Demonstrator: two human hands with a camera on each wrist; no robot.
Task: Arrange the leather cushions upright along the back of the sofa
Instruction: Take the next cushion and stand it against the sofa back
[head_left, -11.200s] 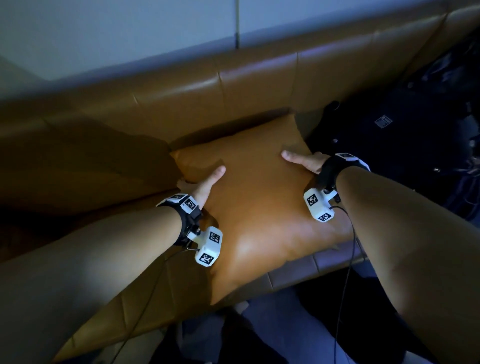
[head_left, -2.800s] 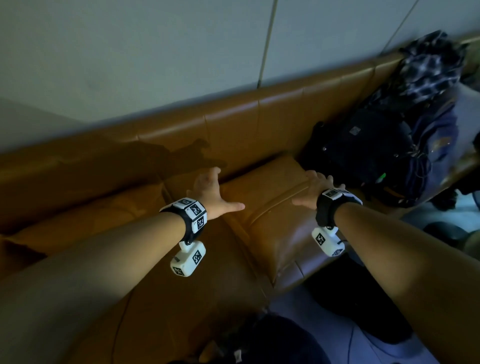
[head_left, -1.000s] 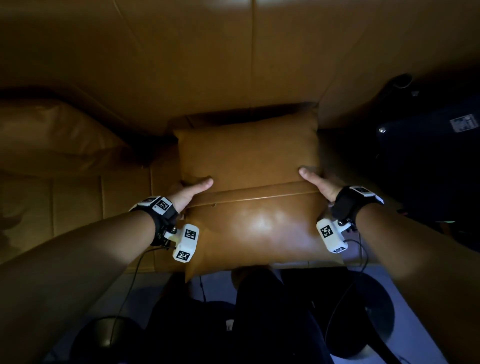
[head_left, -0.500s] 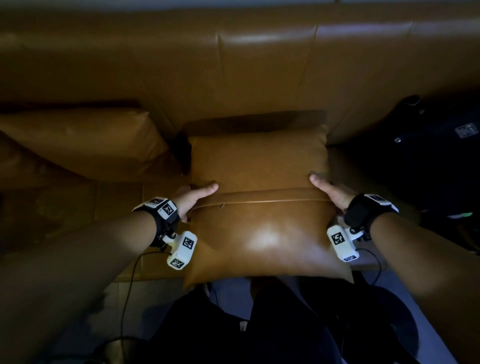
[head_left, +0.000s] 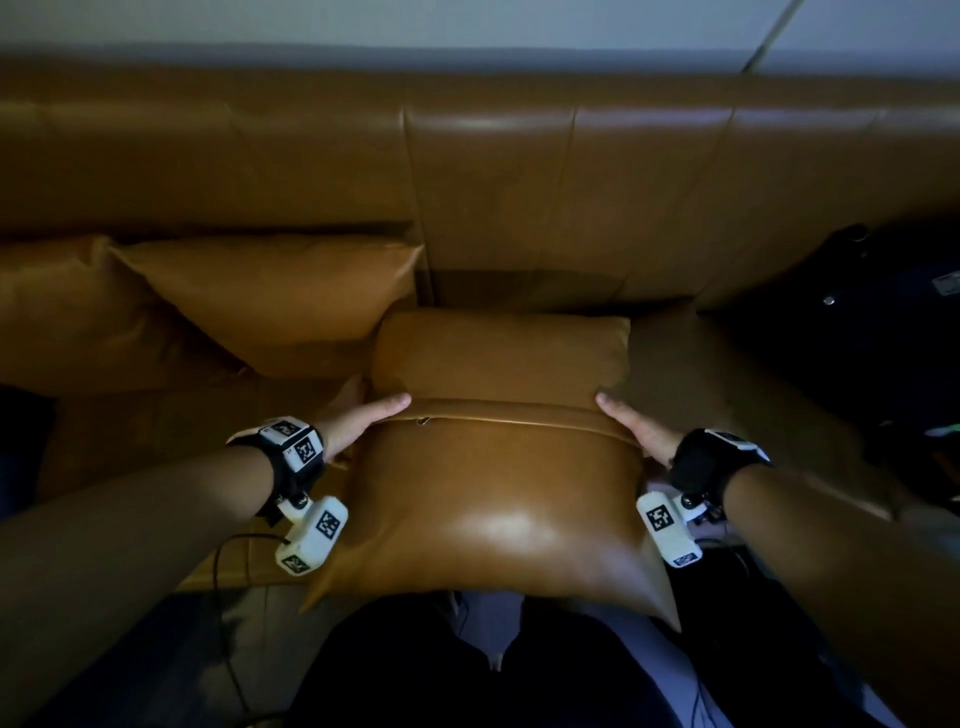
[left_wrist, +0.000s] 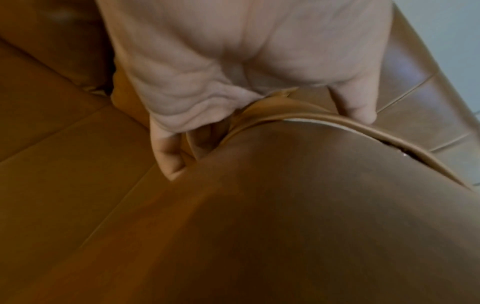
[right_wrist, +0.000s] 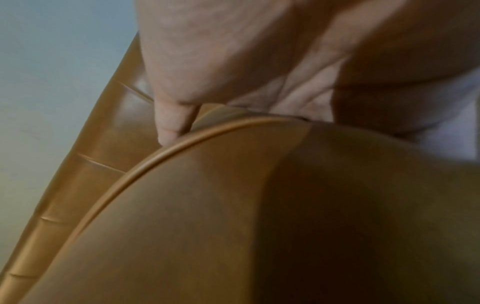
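Note:
A tan leather cushion (head_left: 493, 499) is held in front of me over the sofa seat's front edge, its piped seam (head_left: 519, 421) facing up. My left hand (head_left: 358, 426) grips its left end, thumb over the seam and fingers curled under, as the left wrist view (left_wrist: 213, 115) shows. My right hand (head_left: 636, 428) grips the right end (right_wrist: 233, 115) the same way. Another tan cushion (head_left: 275, 286) leans upright against the sofa back (head_left: 519, 171) at the left, with a further one (head_left: 57, 312) beside it.
A dark pile of bags and clothes (head_left: 857, 338) fills the sofa's right end. Bare seat (head_left: 171, 431) lies left of the held cushion. My dark-trousered legs (head_left: 467, 665) stand against the sofa front. Cables hang from both wrist cameras.
The cushion has stayed in both hands' grip. The view has tilted up and drawn back, so the sofa's top edge, the wall and the left cushions have come into sight.

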